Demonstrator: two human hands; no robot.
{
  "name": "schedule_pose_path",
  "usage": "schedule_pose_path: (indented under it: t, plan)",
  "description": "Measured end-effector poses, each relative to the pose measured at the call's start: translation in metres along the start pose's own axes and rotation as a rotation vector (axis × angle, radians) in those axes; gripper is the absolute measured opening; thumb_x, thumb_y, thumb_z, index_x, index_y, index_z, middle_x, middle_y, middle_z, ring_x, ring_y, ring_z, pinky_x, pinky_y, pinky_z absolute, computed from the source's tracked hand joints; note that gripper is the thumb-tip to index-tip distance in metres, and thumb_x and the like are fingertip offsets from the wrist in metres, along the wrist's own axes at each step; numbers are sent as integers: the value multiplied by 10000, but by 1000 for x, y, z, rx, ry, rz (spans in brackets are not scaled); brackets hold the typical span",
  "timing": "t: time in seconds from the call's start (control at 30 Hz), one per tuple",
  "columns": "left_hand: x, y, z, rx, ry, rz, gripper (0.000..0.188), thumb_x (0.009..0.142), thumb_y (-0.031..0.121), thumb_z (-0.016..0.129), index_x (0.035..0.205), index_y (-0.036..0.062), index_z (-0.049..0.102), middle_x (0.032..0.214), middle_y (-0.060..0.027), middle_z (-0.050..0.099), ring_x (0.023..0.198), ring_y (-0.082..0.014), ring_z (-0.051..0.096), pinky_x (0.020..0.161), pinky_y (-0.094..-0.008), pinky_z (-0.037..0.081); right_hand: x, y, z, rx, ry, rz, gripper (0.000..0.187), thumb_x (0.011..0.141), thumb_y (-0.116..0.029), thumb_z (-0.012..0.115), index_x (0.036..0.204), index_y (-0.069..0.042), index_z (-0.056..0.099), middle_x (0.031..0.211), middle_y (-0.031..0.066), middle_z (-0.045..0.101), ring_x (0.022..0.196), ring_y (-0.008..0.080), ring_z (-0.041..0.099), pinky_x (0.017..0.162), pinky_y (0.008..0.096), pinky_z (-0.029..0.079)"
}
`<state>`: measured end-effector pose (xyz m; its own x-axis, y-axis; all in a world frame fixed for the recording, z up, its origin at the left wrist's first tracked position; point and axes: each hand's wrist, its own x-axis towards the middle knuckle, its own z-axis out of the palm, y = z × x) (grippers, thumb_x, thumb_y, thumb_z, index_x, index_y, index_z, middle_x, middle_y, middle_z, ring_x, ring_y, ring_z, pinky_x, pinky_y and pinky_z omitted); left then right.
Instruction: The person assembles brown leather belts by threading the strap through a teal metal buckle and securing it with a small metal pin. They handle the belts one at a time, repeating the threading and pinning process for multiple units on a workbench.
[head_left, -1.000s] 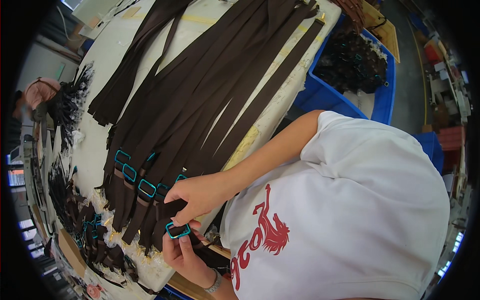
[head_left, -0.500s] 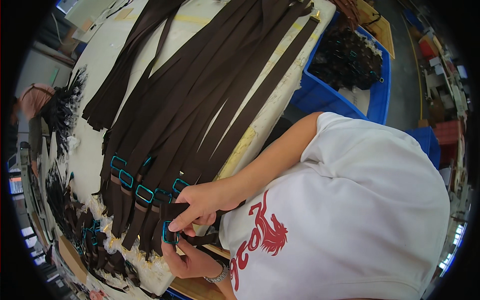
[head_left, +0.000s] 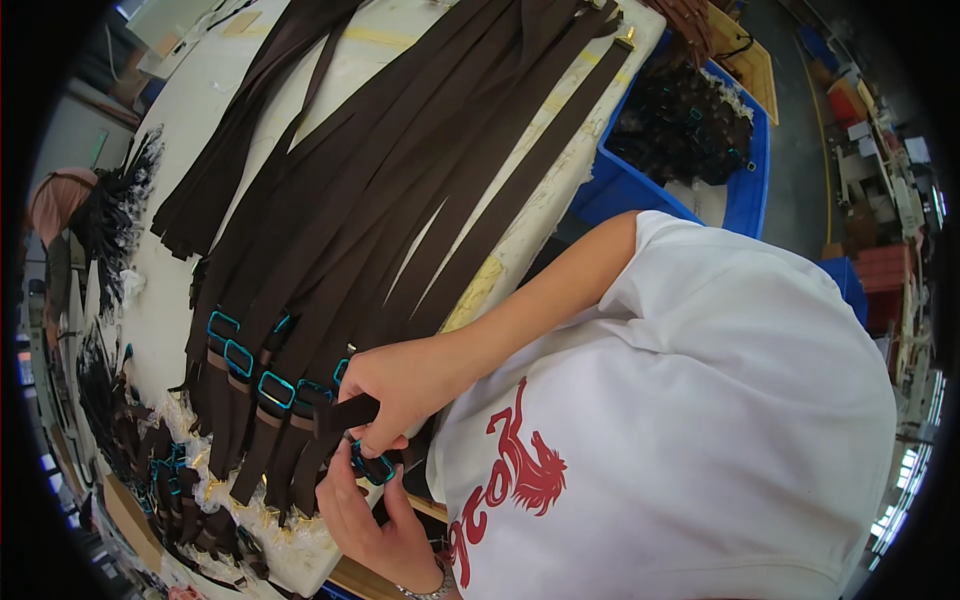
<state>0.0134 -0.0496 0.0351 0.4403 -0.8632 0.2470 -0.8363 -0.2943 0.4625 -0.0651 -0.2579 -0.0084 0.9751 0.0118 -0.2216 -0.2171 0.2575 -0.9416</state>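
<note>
My left hand (head_left: pixel 370 525), with a metal watch on its wrist, grips a blue metallic rectangular slide buckle (head_left: pixel 373 466) between thumb and fingers. Just above it, my right hand (head_left: pixel 400 385) is closed on a dark brown webbing strap (head_left: pixel 345 415), whose folded part sticks out past the fingers. How the strap runs through the buckle is hidden by my fingers. Beside my hands lies a row of similar straps, each with a blue buckle (head_left: pixel 276 390) near its end.
Long brown straps (head_left: pixel 380 180) cover much of the white table (head_left: pixel 170 330). A blue crate (head_left: pixel 745 200) of strap parts stands beyond the table edge. Dark straps and crumpled clear plastic (head_left: pixel 210 440) lie at the lower left. A person in a pink head covering (head_left: pixel 60 200) is at the far left.
My left hand has turned and pulled the buckle slightly down and right, tilting it. My right hand now sits over the strap, which has folded up and points left.
</note>
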Motion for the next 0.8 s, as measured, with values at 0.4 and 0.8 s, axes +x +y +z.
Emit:
schedule_pose_path:
  t: [0.4, 0.8]
  plan:
    - [-10, -8, 2, -405, 110, -287, 516, 829, -38, 769, 1334, -19, 664, 1175, -130, 725, 948, -173, 680, 816, -310, 542, -22, 2, 4, 488, -127, 70, 364, 1086, -404, 590, 965, -60, 593, 756, 19, 616, 514, 72, 465, 439, 229, 360]
    - [-18, -2, 9, -628, 125, -377, 526, 823, -47, 763, 1333, -48, 632, 1190, -175, 723, 967, -193, 719, 732, -240, 544, -33, 11, 12, 320, -234, 66, 348, 1086, -338, 592, 944, -34, 688, 691, -33, 586, 514, 39, 454, 483, 223, 357]
